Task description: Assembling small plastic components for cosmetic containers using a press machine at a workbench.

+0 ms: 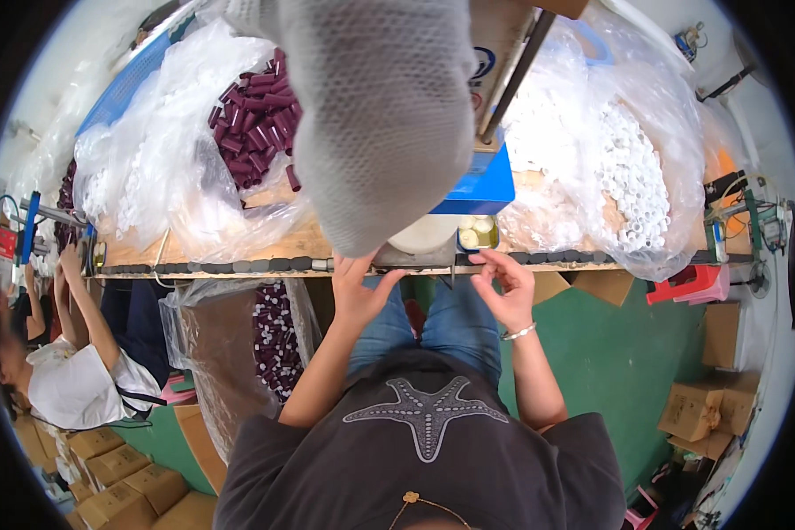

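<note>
My left hand (360,296) is at the bench's front edge, thumb stretched out and apart from the fingers. Its fingertips reach up by the lower end of a large grey mesh-textured shape (384,115) that hides part of them. My right hand (507,290) is at the same edge, fingers loosely bent and apart from the thumb, with nothing visible between them. Between the hands lies a metal plate (428,259) at the edge. Behind it are a white rounded piece (422,237), partly hidden, and a small yellow-lined tin (479,233) with pale round pieces inside.
A machine with a blue base (486,187) stands behind the tin. Maroon tubes (254,128) lie on the left, small white rings (632,181) in clear plastic on the right. Below left is a lined box of maroon-and-white pieces (276,340). Another person (88,371) works at far left.
</note>
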The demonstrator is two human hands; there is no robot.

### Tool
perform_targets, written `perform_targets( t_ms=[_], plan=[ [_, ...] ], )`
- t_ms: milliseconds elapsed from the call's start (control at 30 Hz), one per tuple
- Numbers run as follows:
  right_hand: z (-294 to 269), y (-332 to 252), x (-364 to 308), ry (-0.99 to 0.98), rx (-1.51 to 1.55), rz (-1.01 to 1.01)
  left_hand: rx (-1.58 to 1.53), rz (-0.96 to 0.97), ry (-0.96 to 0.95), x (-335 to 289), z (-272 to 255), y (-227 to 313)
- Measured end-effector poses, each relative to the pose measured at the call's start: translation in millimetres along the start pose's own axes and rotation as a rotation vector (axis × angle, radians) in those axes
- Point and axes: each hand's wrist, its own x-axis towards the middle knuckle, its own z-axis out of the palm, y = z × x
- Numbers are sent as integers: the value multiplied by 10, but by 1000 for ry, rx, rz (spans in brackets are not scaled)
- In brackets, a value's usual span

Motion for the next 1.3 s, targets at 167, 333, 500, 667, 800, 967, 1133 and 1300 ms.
perform_targets(
  t_ms=[167, 333, 500, 667, 800, 967, 1133, 1300],
  plan=[
    [-486, 125, 368, 314, -395, -60, -14, -9, -25, -10, 154, -10],
    [-984, 293, 1290, 421, -862, -98, 52, -16, -105, 253, 191, 151],
    [-1306, 687, 1661, 240, -1255, -127, -347, -150, 70, 258, 82, -1],
    [-1165, 514, 1668, 155, -1403, -32, 243, -308, -586, 11, -1139, -31],
    [-1121, 408, 1598, 107, -1415, -64, 677, -736, -957, -568, -1947, -412],
    [-1213, 434, 1463, 334, -1302, -190, -3, -582, -427, 29, -1943, -51],
    [-581, 212, 1103, 258, -376, -219, 496, -395, -55, 1113, -1065, -511],
    [179, -405, 739, -150, -592, -71, 617, -596, -116, 1173, -496, -1341]
  ],
)
